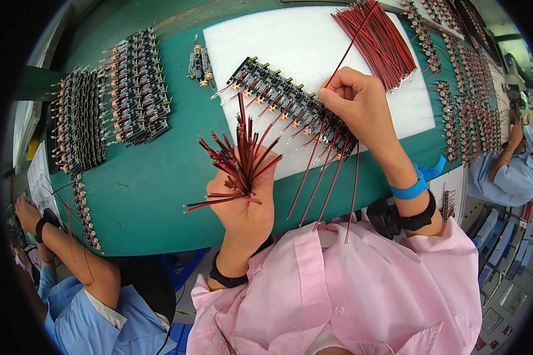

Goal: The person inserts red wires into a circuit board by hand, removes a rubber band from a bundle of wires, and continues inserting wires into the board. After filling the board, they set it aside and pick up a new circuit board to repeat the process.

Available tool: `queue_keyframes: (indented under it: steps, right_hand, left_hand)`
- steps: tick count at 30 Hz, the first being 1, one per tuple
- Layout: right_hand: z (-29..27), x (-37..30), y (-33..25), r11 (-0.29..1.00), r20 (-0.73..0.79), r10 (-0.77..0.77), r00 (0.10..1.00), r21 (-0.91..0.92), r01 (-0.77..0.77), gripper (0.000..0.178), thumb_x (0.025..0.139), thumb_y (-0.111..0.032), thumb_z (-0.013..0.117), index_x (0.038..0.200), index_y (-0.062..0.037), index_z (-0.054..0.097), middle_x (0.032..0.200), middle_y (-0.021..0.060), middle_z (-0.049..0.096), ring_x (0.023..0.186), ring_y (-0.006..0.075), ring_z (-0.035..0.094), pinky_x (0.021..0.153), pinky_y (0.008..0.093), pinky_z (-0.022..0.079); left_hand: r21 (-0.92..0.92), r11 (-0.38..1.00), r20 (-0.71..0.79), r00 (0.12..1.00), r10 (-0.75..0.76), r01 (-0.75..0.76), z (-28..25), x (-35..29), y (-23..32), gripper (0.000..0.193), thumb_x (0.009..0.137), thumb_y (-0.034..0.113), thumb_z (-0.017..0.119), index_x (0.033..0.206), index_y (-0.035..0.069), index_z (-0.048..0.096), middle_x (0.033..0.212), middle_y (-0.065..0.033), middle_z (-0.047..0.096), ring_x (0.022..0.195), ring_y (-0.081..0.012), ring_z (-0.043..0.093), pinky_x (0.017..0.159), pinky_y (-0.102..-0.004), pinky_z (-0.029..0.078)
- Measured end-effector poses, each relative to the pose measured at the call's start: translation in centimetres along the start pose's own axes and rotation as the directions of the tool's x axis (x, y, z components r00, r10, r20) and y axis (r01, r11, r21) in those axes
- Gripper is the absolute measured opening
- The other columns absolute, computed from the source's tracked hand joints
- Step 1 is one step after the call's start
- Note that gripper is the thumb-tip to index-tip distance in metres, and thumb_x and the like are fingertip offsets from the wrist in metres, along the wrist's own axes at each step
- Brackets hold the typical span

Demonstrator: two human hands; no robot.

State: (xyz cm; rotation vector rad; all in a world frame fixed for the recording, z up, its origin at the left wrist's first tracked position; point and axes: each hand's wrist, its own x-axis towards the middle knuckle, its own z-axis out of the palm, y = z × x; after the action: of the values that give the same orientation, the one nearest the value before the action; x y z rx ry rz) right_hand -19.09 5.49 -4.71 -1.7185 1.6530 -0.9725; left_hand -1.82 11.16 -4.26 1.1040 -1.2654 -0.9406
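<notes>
My left hand (251, 210) is closed around a bundle of red-and-black wires (240, 163), whose ends fan out toward me. My right hand (364, 109) pinches a single red-and-black wire (350, 48) between thumb and fingertips, above the right part of a row of small black circuit boards (284, 94). That row lies slantwise on a white foam sheet (266, 36). Several thin wires hang from its right end toward my pink shirt. The right fingers partly hide the boards beneath.
A heap of red-and-black wires (378, 47) lies on the foam's far right. More board rows (137, 89) stand on the green mat (177, 195) at left. Wired board strips (456, 100) line the right side. People in blue sit at left and right, one person's arm (77, 251) near the mat.
</notes>
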Motion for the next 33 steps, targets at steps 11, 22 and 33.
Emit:
queue_keyframes:
  steps: [11, 22, 33]
  right_hand:
    - [0.11, 0.02, -0.1, 1.0, -0.04, -0.012, 0.999, 0.021, 0.013, 0.012, 0.063, -0.007, 0.057, 0.058, 0.0016, 0.051, 0.051, 0.0056, 0.046, 0.045, 0.0105, 0.041, 0.043, 0.0237, 0.033]
    - [0.19, -0.15, -0.02, 1.0, -0.054, -0.004, 0.999, 0.021, 0.006, 0.011, 0.062, -0.007, 0.057, 0.058, 0.0012, 0.051, 0.052, 0.0048, 0.047, 0.045, 0.0099, 0.041, 0.044, 0.0232, 0.033]
    - [0.33, -0.24, -0.16, 0.998, -0.066, -0.063, 0.996, -0.008, 0.063, 0.009, 0.067, -0.004, 0.058, 0.063, 0.0011, 0.052, 0.055, -0.003, 0.044, 0.049, 0.0017, 0.034, 0.043, 0.0176, 0.027]
  left_hand:
    - [0.005, 1.0, -0.027, 1.0, 0.012, -0.012, 0.14, -0.04, 0.0, 0.011, 0.08, 0.01, 0.052, 0.075, 0.0, 0.051, 0.059, 0.0002, 0.047, 0.042, -0.0022, 0.034, 0.039, -0.0167, 0.022]
    - [0.002, 1.0, -0.027, 1.0, 0.001, -0.001, 0.05, -0.07, 0.02, 0.012, 0.08, 0.01, 0.053, 0.075, 0.0, 0.051, 0.057, 0.0008, 0.046, 0.042, -0.0022, 0.033, 0.039, -0.0167, 0.022]
    - [-0.013, 1.0, -0.028, 0.999, -0.017, 0.017, 0.05, -0.1, 0.11, 0.015, 0.08, 0.013, 0.053, 0.074, -0.001, 0.051, 0.052, 0.0017, 0.042, 0.04, -0.0023, 0.033, 0.038, -0.0167, 0.021]
